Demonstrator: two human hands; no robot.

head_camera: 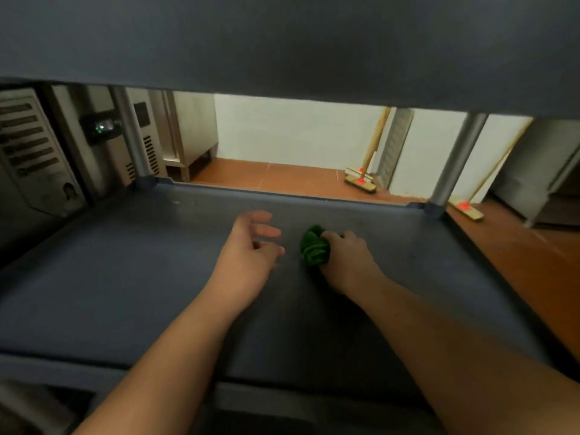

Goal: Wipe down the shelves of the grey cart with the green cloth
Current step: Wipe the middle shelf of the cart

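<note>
2 bare forearms are extended from the near edge over the flat dark grey plastic shelf of the grey cart. The left hand is held just above or on the shelf surface, its grip released, with the fingers spread and nothing grasped. Just beside it, the bunched green cloth is clenched in the right hand and pressed against the shelf near its middle. Overhead, the underside of the upper grey shelf is seen, carried by 2 round metal posts at the far corners. Beyond the cart, an orange tiled floor, a white wall and 2 wooden-handled brooms are visible, with steel kitchen units to the left.

The wiping of this shelf is judged to be under way; no clear wet trace is shown, so the covered area cannot be told. The far edge, the corners and any lower shelf are probably left.
</note>
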